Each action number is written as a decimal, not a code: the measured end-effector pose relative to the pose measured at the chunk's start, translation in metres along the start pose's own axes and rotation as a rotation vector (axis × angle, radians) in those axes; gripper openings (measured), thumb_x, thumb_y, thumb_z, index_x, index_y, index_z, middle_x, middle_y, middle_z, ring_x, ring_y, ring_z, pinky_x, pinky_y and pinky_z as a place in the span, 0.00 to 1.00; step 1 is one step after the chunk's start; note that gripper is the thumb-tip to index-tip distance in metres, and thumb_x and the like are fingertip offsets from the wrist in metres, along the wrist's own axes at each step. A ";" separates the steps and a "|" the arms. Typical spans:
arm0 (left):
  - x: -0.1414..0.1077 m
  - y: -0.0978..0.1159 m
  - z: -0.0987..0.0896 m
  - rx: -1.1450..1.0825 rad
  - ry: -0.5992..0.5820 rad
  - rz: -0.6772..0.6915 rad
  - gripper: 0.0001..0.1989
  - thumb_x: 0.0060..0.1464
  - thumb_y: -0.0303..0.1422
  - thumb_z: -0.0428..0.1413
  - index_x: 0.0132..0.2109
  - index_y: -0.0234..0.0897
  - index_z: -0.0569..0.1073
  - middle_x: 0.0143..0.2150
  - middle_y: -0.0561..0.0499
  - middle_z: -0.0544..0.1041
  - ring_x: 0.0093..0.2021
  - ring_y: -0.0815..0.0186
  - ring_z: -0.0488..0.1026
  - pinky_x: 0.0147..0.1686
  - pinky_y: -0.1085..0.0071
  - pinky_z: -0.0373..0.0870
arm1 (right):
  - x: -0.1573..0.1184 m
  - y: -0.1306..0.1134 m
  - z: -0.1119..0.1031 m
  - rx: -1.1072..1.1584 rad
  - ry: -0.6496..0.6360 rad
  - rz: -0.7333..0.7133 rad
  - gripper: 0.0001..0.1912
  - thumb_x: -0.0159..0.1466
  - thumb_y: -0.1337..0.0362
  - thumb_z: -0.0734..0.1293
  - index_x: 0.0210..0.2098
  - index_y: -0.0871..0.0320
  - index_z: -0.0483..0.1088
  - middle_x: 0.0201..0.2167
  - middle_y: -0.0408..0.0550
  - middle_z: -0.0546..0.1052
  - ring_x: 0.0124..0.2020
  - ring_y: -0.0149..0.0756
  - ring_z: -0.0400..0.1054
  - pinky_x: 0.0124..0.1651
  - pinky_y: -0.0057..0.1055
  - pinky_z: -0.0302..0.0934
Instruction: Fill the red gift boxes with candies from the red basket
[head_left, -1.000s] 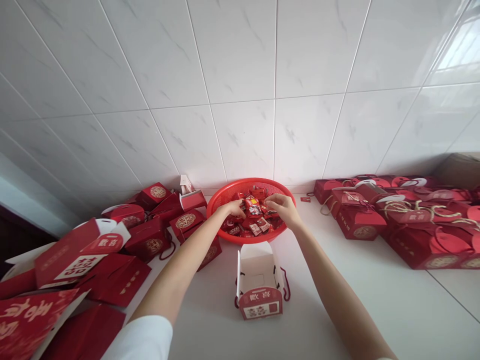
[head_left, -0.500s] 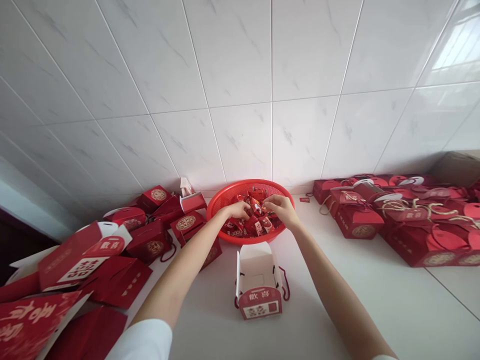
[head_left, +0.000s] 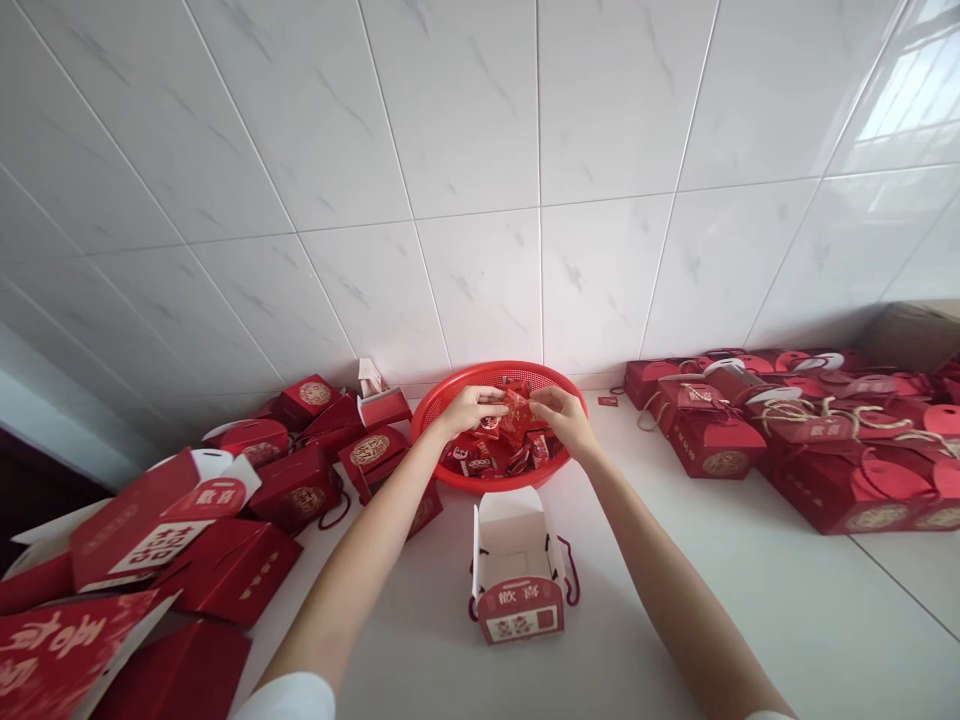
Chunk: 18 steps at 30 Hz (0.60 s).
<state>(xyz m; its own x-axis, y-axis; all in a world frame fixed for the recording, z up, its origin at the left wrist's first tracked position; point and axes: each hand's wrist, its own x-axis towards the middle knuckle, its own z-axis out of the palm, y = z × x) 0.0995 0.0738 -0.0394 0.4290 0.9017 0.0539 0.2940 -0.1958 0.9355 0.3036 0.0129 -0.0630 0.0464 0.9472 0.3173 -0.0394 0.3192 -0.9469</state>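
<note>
Glossy white tiles with grey veining cover the wall (head_left: pixel 480 270) behind the pale bench (head_left: pixel 420 640); barred, bright daylight reflects off the tiles at two o'clock.

Veined wall tiles (head_left: pixel 480 270) and a pale surface (head_left: pixel 780 590) show a room, kind unclear.
</note>
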 end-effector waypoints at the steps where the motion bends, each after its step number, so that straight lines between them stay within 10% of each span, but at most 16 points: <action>1: -0.001 0.001 0.002 -0.045 0.011 0.017 0.24 0.37 0.41 0.72 0.43 0.33 0.82 0.42 0.44 0.83 0.41 0.60 0.78 0.41 0.65 0.72 | 0.001 0.001 0.000 0.001 0.025 0.004 0.15 0.53 0.55 0.74 0.35 0.55 0.73 0.35 0.49 0.80 0.40 0.43 0.75 0.44 0.39 0.70; 11: -0.003 0.012 0.005 -0.173 0.025 0.083 0.22 0.37 0.38 0.71 0.42 0.34 0.82 0.40 0.44 0.83 0.41 0.59 0.79 0.43 0.64 0.74 | -0.003 -0.003 0.002 0.088 -0.097 0.029 0.16 0.54 0.53 0.75 0.34 0.56 0.72 0.32 0.47 0.80 0.36 0.42 0.75 0.38 0.38 0.70; 18: 0.008 -0.001 -0.013 0.227 0.182 -0.096 0.11 0.49 0.30 0.59 0.42 0.36 0.81 0.40 0.47 0.83 0.36 0.64 0.79 0.36 0.71 0.73 | -0.002 -0.010 0.002 0.278 0.130 0.063 0.13 0.51 0.58 0.73 0.34 0.55 0.73 0.32 0.45 0.81 0.34 0.41 0.75 0.38 0.37 0.70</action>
<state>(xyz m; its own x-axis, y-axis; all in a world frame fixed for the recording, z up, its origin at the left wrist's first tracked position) 0.0918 0.0856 -0.0354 0.2360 0.9705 0.0497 0.5179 -0.1689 0.8386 0.3016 0.0075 -0.0542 0.1618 0.9591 0.2323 -0.3173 0.2734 -0.9080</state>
